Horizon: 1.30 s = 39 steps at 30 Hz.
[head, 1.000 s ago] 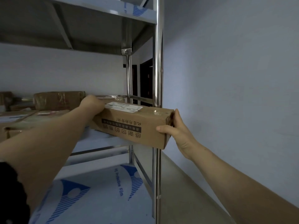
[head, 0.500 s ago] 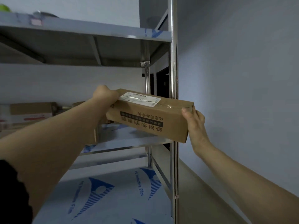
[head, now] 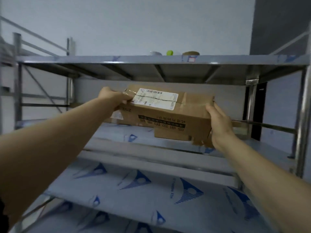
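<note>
Now the box (head: 170, 113) sits between left grip (head: 114, 99) and right grip (head: 219, 122), both clasping it.

Steel rack (head: 301, 115) against pale wall, tiers wrapped in protective film with blue triangle print. Top shelf (head: 117, 58): white object (head: 155, 53), green object (head: 170, 52) and brown roll (head: 191, 53) in row near front edge, only tops showing. Middle shelf (head: 117, 137): small carton (head: 170, 135) on film, right of centre. Large carton (head: 168, 115) directly above it, contact unclear. Lower shelf (head: 134, 190) film-covered.
</note>
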Each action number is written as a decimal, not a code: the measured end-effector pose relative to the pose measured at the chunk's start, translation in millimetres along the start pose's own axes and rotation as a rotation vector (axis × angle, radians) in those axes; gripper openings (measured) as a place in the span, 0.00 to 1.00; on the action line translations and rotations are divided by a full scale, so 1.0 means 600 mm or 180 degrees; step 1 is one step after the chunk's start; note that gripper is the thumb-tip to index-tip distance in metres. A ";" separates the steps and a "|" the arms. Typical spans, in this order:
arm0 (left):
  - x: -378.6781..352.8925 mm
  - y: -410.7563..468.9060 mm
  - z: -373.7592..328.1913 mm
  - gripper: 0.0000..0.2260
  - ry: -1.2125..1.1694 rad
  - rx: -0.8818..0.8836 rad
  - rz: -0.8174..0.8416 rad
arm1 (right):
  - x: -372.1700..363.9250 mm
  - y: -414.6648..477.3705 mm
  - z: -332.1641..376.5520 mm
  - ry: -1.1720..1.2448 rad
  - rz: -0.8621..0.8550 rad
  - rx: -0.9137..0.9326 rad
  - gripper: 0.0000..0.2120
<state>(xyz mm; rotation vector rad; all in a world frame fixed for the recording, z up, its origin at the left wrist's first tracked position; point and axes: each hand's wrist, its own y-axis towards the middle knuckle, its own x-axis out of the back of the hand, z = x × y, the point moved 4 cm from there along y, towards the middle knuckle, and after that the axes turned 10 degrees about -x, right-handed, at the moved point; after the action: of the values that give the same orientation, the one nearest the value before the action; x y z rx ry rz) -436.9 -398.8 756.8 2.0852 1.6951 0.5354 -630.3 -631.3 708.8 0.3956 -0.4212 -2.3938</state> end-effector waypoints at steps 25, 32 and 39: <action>0.877 -0.191 0.455 0.17 0.1677 0.2151 -0.2206 | -0.972 -0.311 -0.535 -0.0730 0.3020 -0.1785 0.08; 1.010 -0.137 0.565 0.19 0.1842 0.2487 -0.2705 | -1.208 -0.336 -0.654 -0.0801 0.3546 -0.2078 0.08; 1.173 -0.126 0.662 0.19 0.1896 0.2772 -0.3060 | -1.424 -0.408 -0.731 -0.0677 0.4009 -0.2386 0.07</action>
<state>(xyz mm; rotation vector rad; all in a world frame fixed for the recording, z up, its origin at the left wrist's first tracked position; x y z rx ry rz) -154.8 279.4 411.0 1.1981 3.3965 0.0683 26.9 24.3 361.5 -0.3919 0.1599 -1.1877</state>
